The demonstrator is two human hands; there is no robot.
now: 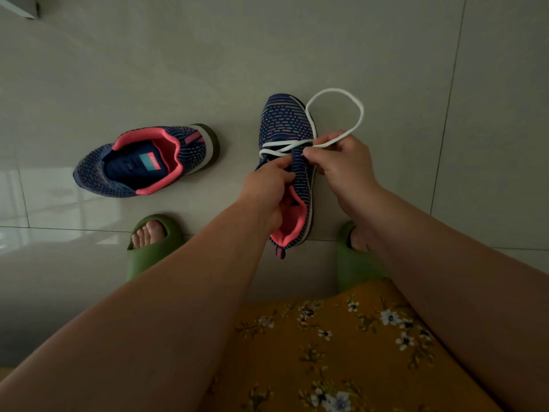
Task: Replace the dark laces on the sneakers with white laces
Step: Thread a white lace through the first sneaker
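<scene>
Now a white lace (335,114) is being threaded through the near shoe (286,135) on the floor (297,49).

The lace is pinched near its end by the right hand (338,162), while the shoe's throat is gripped by the left hand (267,182); two lower crossings are already laid. Soft and limp, the lace is best held close to its stiff tip, since the slack loop beside the toe may snag. The second shoe (145,162) is seen well apart to the left, unlaced. Green slippers (148,248) flank the work; nothing is seen in the way.
</scene>
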